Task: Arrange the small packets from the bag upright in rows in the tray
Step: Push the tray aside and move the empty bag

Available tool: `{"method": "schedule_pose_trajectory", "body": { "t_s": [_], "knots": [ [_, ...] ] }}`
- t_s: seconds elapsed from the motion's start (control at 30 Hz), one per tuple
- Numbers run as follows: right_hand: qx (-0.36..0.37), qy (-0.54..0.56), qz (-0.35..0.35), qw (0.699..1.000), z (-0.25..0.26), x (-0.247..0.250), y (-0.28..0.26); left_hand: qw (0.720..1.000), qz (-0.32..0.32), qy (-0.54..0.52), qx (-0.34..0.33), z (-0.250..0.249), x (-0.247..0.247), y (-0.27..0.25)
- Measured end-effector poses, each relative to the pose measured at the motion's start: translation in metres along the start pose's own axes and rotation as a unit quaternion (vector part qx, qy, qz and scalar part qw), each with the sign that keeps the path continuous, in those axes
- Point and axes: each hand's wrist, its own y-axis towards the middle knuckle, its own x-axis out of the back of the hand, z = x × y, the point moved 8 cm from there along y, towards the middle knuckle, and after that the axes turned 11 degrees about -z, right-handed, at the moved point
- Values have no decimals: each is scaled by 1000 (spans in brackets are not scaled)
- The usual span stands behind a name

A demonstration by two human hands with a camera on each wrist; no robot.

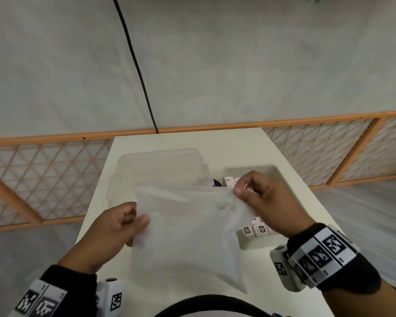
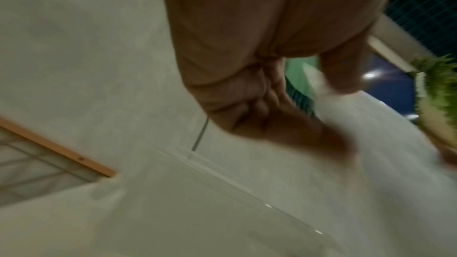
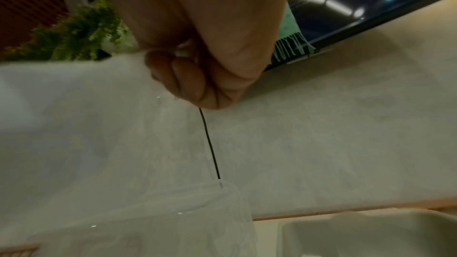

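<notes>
Nearest: translucent plastic bag [image 1: 188, 232], pinched at its left edge by left hand [image 1: 111, 229], at its upper right corner by right hand [image 1: 264, 202]. Behind, beige tray [image 1: 249, 244] with upright white packets [image 1: 255, 228], black labels unreadable. Farther, clear lidded container [image 1: 160, 165] on white table [image 1: 302, 202].
</notes>
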Motion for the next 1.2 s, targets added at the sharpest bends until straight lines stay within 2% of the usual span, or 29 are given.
{"method": "schedule_pose_trajectory", "body": {
  "t_s": [0.07,0.1,0.17,0.23,0.3,0.4,0.47,0.53,0.6,0.67,0.77,0.83,0.93,1.0,1.1,1.2],
  "knots": [
    [-89,147,-47,984,-7,-2,-1,995,-91,2,-35,0,3,5],
    [-151,209,-33,966,-15,-10,-4,989,-136,-7,-51,2,5,6],
    [-266,243,57,931,-33,-34,-16,975,-209,-30,-70,3,10,4],
    [-308,198,140,920,-39,-49,-32,960,-263,-27,-89,-4,11,-1],
    [-286,139,138,938,-38,-52,-37,951,-291,-9,-106,-12,10,-7],
    [-210,88,64,972,-35,-44,-31,941,-309,37,-131,-19,9,-12],
    [-201,107,15,974,-40,-36,-27,933,-327,54,-143,-22,11,-13],
    [-188,116,5,975,-40,-31,-25,923,-348,64,-149,-27,14,-15],
    [-173,109,30,979,-41,-30,-26,921,-345,54,-171,-33,16,-14],
    [-185,138,66,971,-48,-29,-29,932,-304,18,-198,-41,15,-11],
    [-270,259,91,923,-56,-23,-32,945,-234,-12,-229,-53,3,-8],
    [-270,307,94,908,-51,-18,-30,952,-193,-12,-237,-60,-12,-7],
    [-220,284,44,932,-49,0,-21,970,-113,-24,-215,-63,-41,2],
    [-181,208,-11,961,-52,26,-17,978,-79,-39,-189,-61,-62,12],
    [-136,96,-37,985,-55,67,-17,975,-122,0,-187,-71,-87,23],
    [-147,103,-48,983,-61,105,-20,969,-148,33,-195,-81,-120,35]
  ]
}}
